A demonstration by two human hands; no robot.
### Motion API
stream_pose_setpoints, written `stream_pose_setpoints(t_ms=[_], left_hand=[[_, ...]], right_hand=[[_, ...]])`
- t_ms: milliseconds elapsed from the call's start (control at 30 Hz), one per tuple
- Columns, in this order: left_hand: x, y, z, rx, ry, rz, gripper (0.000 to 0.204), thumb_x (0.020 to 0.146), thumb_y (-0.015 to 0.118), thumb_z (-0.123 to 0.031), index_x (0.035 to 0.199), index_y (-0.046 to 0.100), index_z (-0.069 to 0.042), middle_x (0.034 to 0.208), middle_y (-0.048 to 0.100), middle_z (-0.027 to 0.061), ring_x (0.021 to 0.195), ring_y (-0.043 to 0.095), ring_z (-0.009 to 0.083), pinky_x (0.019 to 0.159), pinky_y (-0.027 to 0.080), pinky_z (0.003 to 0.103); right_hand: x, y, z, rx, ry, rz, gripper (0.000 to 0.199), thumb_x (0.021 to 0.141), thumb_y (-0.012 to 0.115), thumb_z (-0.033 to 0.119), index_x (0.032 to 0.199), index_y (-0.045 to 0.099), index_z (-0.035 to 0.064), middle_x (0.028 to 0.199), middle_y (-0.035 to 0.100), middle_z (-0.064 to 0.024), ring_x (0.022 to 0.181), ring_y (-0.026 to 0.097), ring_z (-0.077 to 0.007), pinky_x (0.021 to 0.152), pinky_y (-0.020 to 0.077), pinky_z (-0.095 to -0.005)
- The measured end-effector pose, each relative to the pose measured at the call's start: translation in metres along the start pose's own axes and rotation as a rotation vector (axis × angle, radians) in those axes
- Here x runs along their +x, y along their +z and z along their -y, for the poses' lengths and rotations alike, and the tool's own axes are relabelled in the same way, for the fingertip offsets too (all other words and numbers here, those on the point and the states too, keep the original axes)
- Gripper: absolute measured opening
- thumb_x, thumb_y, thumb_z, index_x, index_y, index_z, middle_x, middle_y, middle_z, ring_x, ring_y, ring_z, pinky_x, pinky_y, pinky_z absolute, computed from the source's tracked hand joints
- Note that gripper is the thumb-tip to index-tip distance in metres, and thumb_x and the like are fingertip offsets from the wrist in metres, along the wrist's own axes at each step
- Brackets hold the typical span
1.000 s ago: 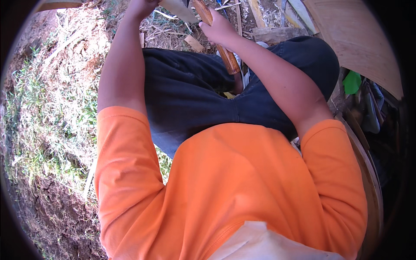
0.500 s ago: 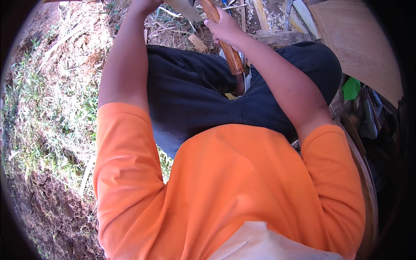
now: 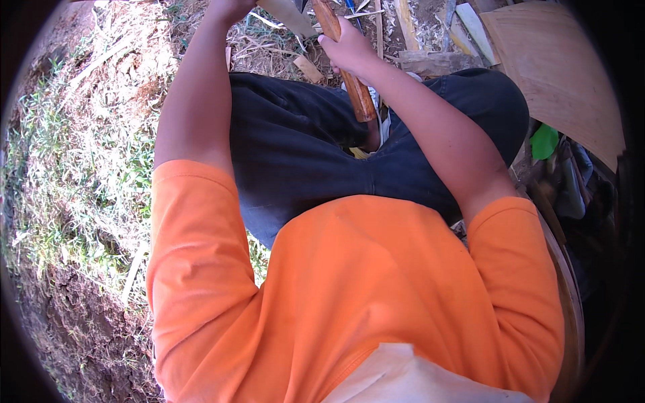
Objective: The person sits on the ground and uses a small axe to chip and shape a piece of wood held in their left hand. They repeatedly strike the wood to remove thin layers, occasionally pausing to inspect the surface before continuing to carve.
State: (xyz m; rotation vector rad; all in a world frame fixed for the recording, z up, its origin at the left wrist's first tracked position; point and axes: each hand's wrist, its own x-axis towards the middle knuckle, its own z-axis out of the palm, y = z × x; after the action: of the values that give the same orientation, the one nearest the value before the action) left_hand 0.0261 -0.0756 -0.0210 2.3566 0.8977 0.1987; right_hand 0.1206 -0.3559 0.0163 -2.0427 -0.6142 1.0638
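Observation:
My right hand (image 3: 352, 51) is closed around the thick brown wooden handle (image 3: 361, 101) of a tool. The handle slants down from the upper edge, and its lower end hangs between my bent legs. A bit of dark metal shows beside its top; the rest of the tool's head is out of the picture. At the upper edge, my left hand (image 3: 232, 8) is partly cut off. It appears to grip the end of a pale, flat piece of wood (image 3: 289, 16), which reaches toward the tool's handle.
Wood shavings and a small offcut (image 3: 308, 68) lie on the ground ahead of my legs. Several wooden strips and a weathered block (image 3: 430, 62) are farther right. A large curved wooden sheet (image 3: 554, 64) stands at the far right, near a green leaf (image 3: 544, 141). Sunlit grass (image 3: 87, 181) spreads on the left.
The tool's handle and my right hand have shifted very slightly downward. Both grips look the same, and my left hand has barely moved.

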Motion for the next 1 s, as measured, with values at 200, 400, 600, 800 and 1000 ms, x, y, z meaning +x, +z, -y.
stream_pose_setpoints(t_ms=[200, 400, 600, 800, 1000], left_hand=[[0.001, 0.003, 0.010, -0.013, -0.011, 0.006, 0.035, 0.084, 0.078, -0.025, 0.110, 0.071, -0.002, 0.095, 0.075, 0.0214, 0.088, 0.074, 0.0352, 0.078, 0.057, 0.044], [-0.005, -0.001, 0.003, 0.014, -0.006, 0.019, 0.033, 0.084, 0.076, -0.022, 0.110, 0.071, -0.003, 0.093, 0.075, 0.0210, 0.088, 0.074, 0.0347, 0.078, 0.057, 0.045], [-0.003, 0.000, 0.000, 0.038, 0.035, 0.022, 0.029, 0.085, 0.076, -0.023, 0.105, 0.071, -0.004, 0.090, 0.074, 0.0204, 0.084, 0.072, 0.0336, 0.074, 0.055, 0.044], [-0.002, -0.002, -0.007, 0.050, 0.017, 0.048, 0.029, 0.085, 0.076, -0.025, 0.104, 0.070, -0.004, 0.091, 0.073, 0.0211, 0.085, 0.071, 0.0357, 0.075, 0.054, 0.045], [-0.004, -0.003, -0.019, 0.094, 0.029, 0.052, 0.031, 0.085, 0.075, -0.028, 0.106, 0.071, -0.005, 0.093, 0.073, 0.0216, 0.089, 0.071, 0.0389, 0.077, 0.054, 0.047]], right_hand=[[0.006, -0.009, 0.003, 0.035, -0.151, -0.056, 0.056, 0.097, 0.064, 0.022, 0.146, 0.046, 0.0041, 0.097, 0.069, -0.0173, 0.075, 0.068, -0.0263, 0.067, 0.0568, -0.0400], [0.017, -0.004, 0.015, -0.237, -0.365, -0.367, 0.057, 0.096, 0.065, 0.022, 0.148, 0.048, 0.0075, 0.102, 0.067, -0.0201, 0.091, 0.066, -0.0329, 0.077, 0.0551, -0.0421], [0.022, 0.001, -0.033, -0.378, -0.307, -0.184, 0.056, 0.099, 0.064, 0.026, 0.147, 0.045, 0.0044, 0.096, 0.071, -0.0172, 0.072, 0.072, -0.0272, 0.065, 0.0596, -0.0410], [-0.002, -0.026, 0.028, -0.053, -0.128, -0.172, 0.059, 0.093, 0.065, 0.024, 0.147, 0.050, 0.0079, 0.113, 0.070, -0.0283, 0.109, 0.068, -0.0447, 0.090, 0.0552, -0.0494], [-0.007, -0.013, 0.026, -0.295, -0.298, -0.357, 0.057, 0.098, 0.065, 0.037, 0.141, 0.049, 0.0033, 0.102, 0.071, -0.0279, 0.099, 0.072, -0.0421, 0.089, 0.0567, -0.0500]])
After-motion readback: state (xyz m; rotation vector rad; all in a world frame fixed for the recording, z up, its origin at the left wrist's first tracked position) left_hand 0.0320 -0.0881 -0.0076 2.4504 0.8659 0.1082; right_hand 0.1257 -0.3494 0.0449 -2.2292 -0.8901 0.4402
